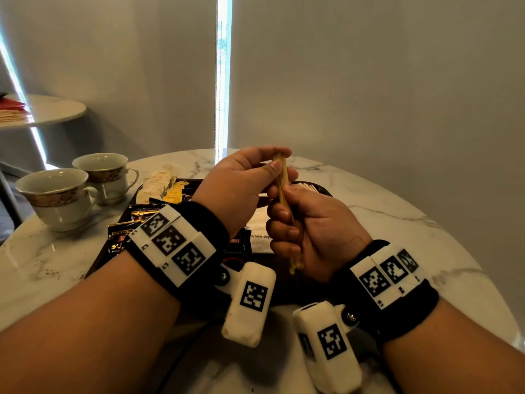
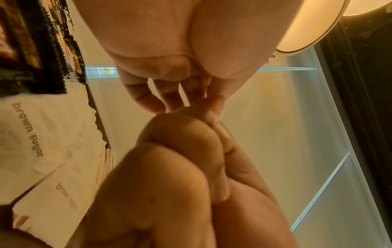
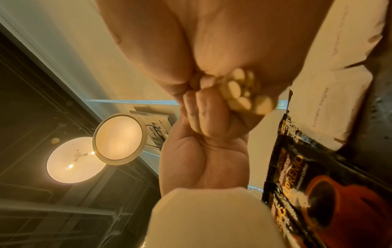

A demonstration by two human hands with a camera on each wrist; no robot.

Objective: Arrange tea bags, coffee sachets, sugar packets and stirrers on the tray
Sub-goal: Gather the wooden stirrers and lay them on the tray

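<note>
So both hands are on the stirrers (image 1: 282, 183) right now, held upright above the tray (image 1: 319, 188). The right hand (image 1: 305, 233) is fisted round the lower part of the bundle, with the bottom ends poking out under it; the right wrist view shows those rounded ends bunched in the fist. The left hand (image 1: 241, 186) pinches the top ends between thumb and fingers. My guess is they're being squared up into a neat bunch.

Progress-wise, I'd say it's mostly done. Already on the tray: dark coffee sachets (image 1: 125, 237) on the left side, sugar packets (image 1: 260, 231) in the middle under the hands, something yellow (image 1: 173, 194) that I'd guess is tea bags, and some pale wrapped things (image 1: 154, 182) at the far left edge that I can't identify. A few more wooden sticks (image 1: 306, 186) lie at the far right of the tray. So the held bundle is what's left to put down.

Readable stuff: the sugar packets say "brown sugar", clearest in the left wrist view. One coffee sachet in the right wrist view reads something like "SUPREMO", first letter partly cut off, with a picture of a coffee cup.

Two teacups (image 1: 61, 197) sit on the marble table (image 1: 397, 211) left of the tray.
</note>
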